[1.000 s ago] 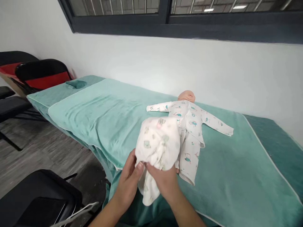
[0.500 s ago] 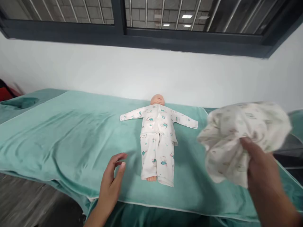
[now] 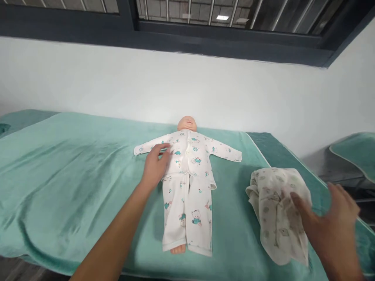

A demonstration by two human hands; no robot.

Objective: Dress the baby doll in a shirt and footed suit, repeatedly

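A baby doll (image 3: 187,124) lies on its back, arms spread, its head close to the wall. It wears a white printed shirt (image 3: 190,156) with buttons down the front and matching pants (image 3: 187,214); one foot shows below a pant leg. At the left side of the shirt is my left hand (image 3: 156,164), fingers loosely bent and apart, holding nothing; whether it touches the fabric I cannot tell. A bunched white printed cloth (image 3: 278,210) rests to the right of the doll. Beside it, my right hand (image 3: 334,222) is open and slightly blurred, its thumb over the cloth's edge.
A green blanket (image 3: 82,168) covers the bed, with wrinkles on the left. Behind it rises a white wall (image 3: 146,86) under a dark-framed barred window (image 3: 181,35). Another green-covered surface (image 3: 356,152) stands at the far right.
My right hand has lowered the bunched cloth onto the bed and let go of it. My left hand has moved up from near the doll's legs to its shirt. The view has shifted slightly.
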